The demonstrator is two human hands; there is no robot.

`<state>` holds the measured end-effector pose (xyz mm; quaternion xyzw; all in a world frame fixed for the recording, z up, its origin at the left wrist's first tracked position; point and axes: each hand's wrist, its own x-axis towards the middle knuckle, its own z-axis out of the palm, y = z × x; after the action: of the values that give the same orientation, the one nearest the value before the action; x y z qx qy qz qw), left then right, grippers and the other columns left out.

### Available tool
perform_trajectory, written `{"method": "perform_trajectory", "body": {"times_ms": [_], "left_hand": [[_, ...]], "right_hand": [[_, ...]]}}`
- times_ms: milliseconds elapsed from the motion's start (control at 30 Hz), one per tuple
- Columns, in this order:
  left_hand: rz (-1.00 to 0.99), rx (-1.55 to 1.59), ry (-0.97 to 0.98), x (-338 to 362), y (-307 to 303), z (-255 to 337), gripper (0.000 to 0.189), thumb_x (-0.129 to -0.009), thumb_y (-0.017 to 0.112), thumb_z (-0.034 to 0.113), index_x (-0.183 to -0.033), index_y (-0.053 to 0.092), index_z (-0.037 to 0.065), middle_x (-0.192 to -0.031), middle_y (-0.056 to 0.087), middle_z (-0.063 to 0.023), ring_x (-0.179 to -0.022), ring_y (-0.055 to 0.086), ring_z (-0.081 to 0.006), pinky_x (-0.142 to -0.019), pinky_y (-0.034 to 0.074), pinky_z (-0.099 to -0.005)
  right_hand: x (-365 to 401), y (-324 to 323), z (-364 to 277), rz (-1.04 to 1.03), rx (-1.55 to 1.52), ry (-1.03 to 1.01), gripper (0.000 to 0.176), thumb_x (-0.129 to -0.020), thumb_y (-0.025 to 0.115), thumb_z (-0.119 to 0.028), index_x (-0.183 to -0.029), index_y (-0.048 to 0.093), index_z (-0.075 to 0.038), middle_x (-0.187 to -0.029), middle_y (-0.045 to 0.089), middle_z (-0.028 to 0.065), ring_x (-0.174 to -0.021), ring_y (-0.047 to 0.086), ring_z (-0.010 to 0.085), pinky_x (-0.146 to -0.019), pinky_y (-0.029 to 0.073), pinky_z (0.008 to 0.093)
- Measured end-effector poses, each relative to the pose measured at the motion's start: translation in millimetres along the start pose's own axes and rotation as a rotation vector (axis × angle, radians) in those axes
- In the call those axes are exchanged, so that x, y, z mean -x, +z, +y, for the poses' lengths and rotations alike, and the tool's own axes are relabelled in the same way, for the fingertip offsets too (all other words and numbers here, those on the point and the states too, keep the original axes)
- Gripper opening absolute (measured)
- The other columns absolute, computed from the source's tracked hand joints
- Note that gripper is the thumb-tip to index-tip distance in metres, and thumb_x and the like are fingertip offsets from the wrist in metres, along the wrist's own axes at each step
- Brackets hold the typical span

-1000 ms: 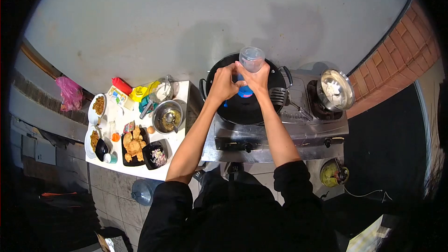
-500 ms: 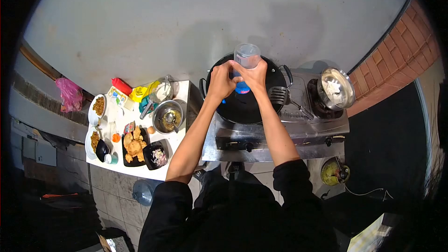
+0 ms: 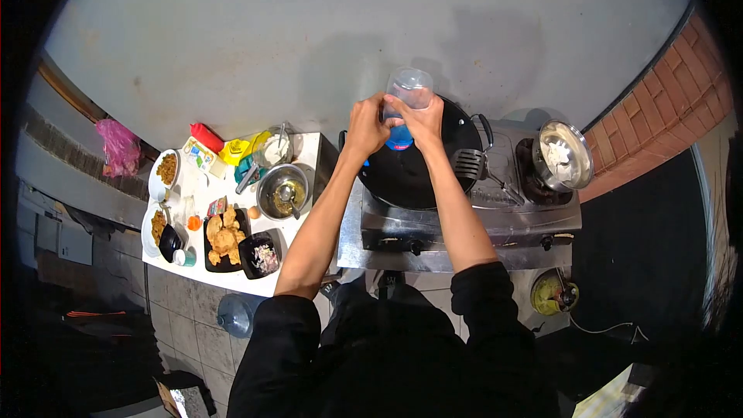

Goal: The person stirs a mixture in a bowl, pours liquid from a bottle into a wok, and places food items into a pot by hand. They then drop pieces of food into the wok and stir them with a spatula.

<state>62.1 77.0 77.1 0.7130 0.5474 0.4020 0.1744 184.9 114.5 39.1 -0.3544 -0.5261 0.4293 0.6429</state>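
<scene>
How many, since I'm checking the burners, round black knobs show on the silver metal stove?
2: one round black knob left of the bare right forearm, another right of it, both on the stove. The forearm may hide more.

On my feed I see a kitchen, shown by the steel stove [image 3: 495,241] with 2 knobs [image 3: 416,248] carrying a black wok [image 3: 396,184], beside a white table [image 3: 311,147] set with fried pieces [image 3: 224,238], a steel bowl [image 3: 263,195] and 2 white plates [image 3: 149,241] of food.
</scene>
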Motion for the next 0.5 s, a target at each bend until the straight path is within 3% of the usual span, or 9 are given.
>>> {"method": "perform_trajectory", "body": {"times_ms": [100,167,300,367,400,467,500], "left_hand": [[-0.039,-0.103,-0.146,-2.7,-4.7,2.2,0.046,-0.063,0.083,0.014,-0.098,0.060,-0.005,-0.089,0.064,-0.0250,-0.089,0.062,-0.0400,-0.072,0.049,-0.0416],[0.054,0.080,0.132,-5.6,0.3,-11.4,0.047,-0.063,0.083,0.014,-0.100,0.060,-0.004,-0.092,0.065,-0.0247,-0.093,0.062,-0.0398,-0.076,0.049,-0.0422],[0.074,0.026,0.101,-14.3,7.8,-20.7,0.050,-0.063,0.082,0.014,-0.104,0.059,-0.004,-0.096,0.064,-0.0256,-0.096,0.061,-0.0403,-0.078,0.049,-0.0423],[0.112,0.004,0.083,-20.4,10.6,-28.2,0.046,-0.059,0.083,0.007,-0.094,0.057,-0.005,-0.082,0.062,-0.0207,-0.079,0.059,-0.0417,-0.067,0.048,-0.0405],[0.110,0.004,0.084,-21.9,8.3,-25.8,0.046,-0.059,0.083,0.007,-0.094,0.057,-0.005,-0.082,0.062,-0.0207,-0.079,0.059,-0.0417,-0.067,0.048,-0.0405],[0.142,0.156,0.262,-24.6,6.1,-20.2,0.049,-0.058,0.083,0.007,-0.099,0.057,-0.005,-0.089,0.063,-0.0208,-0.085,0.059,-0.0431,-0.073,0.049,-0.0412],[0.143,0.156,0.260,-25.0,6.1,-17.7,0.049,-0.058,0.083,0.007,-0.099,0.057,-0.005,-0.089,0.063,-0.0208,-0.085,0.059,-0.0431,-0.073,0.049,-0.0412]], "right_hand": [[-1.6,0.6,0.6,0.010,0.071,0.010,0.035,-0.067,0.084,-0.017,-0.090,0.065,0.002,-0.084,0.068,0.0073,-0.075,0.062,0.0121,-0.069,0.050,0.0283],[-5.6,2.2,1.5,0.003,0.018,-0.007,0.034,-0.068,0.084,-0.015,-0.090,0.065,0.002,-0.084,0.068,0.0068,-0.075,0.062,0.0120,-0.068,0.050,0.0278],[-10.5,-0.7,-6.1,-0.089,-0.069,0.048,0.030,-0.070,0.082,-0.011,-0.091,0.065,0.002,-0.086,0.067,0.0058,-0.078,0.062,0.0125,-0.069,0.051,0.0272],[-17.3,-4.0,-1.6,-0.122,-0.035,0.022,0.033,-0.070,0.081,-0.011,-0.095,0.063,0.002,-0.089,0.067,0.0061,-0.081,0.061,0.0127,-0.069,0.051,0.0274],[-20.0,-4.4,-0.3,-0.156,-0.004,-0.002,0.036,-0.071,0.081,-0.011,-0.098,0.062,0.001,-0.092,0.066,0.0065,-0.084,0.061,0.0130,-0.068,0.051,0.0277],[-23.8,-8.5,2.0,-0.163,-0.006,-0.015,0.037,-0.072,0.080,-0.008,-0.102,0.061,0.002,-0.094,0.066,0.0067,-0.085,0.061,0.0119,-0.068,0.051,0.0266],[-24.4,-8.5,0.6,-0.176,-0.011,-0.031,0.038,-0.073,0.079,-0.005,-0.105,0.060,0.002,-0.095,0.065,0.0069,-0.086,0.061,0.0109,-0.068,0.051,0.0255]]}}
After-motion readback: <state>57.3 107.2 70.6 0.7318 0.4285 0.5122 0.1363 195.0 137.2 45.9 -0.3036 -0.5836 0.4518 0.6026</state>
